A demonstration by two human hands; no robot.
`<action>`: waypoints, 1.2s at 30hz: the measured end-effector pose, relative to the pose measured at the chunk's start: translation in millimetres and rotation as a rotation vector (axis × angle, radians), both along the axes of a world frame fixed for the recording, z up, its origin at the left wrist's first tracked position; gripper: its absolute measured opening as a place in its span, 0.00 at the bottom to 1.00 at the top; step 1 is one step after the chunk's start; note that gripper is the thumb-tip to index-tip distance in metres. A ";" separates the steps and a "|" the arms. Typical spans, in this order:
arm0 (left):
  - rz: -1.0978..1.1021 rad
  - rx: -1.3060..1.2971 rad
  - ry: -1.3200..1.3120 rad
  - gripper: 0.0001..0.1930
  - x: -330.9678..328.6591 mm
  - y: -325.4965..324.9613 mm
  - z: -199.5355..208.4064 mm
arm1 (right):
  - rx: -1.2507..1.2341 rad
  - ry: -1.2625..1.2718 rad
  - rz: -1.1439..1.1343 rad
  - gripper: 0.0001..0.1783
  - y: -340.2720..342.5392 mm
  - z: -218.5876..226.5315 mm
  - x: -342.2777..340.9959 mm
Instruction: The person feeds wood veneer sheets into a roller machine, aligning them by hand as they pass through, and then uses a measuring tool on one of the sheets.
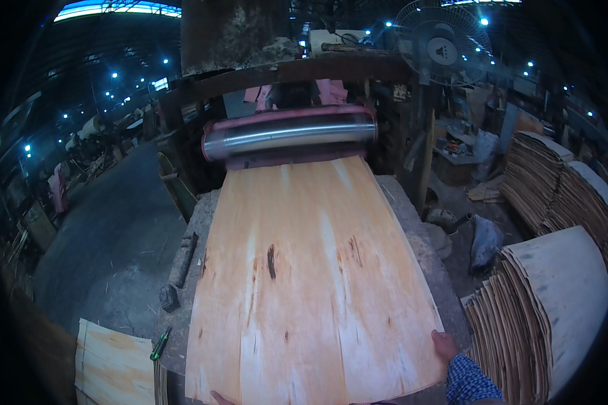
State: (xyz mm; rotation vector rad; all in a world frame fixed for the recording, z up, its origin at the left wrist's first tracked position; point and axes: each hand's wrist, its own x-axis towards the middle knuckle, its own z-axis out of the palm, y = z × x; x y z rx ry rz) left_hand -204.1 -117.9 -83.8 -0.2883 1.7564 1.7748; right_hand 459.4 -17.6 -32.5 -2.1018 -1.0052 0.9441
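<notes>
A wide, pale wood veneer sheet (304, 270) with dark knots and streaks lies before me. Its far edge reaches the shiny metal roller (290, 137) of a machine with pink-stained parts. My right hand (445, 345), below a blue checked sleeve, grips the sheet's right edge near the close corner, thumb on top and the other fingers tucked out of sight. At the lower frame edge, just part of my left hand (220, 398) shows, holding the sheet's near edge; the rest is cut off.
Stacked veneer (561, 297) stands at the right, with a lower stack (115, 364) at the near left. A green-handled knife (160, 344) rests on the worn machine bed (422, 236) at its left edge. A fan (442, 50) hangs at the upper right.
</notes>
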 end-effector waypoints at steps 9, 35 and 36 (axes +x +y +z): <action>-0.097 -0.035 -0.036 0.46 7.4 -3.1 18.1 | 0.009 0.054 -0.021 0.26 -0.7 -1.6 1.6; -0.084 0.035 -0.013 0.49 0.8 -2.1 6.5 | 0.015 0.020 -0.048 0.28 2.2 10.8 -9.8; -0.062 -0.008 -0.015 0.49 2.1 -0.2 9.1 | 0.002 0.002 -0.040 0.28 2.4 7.2 -6.6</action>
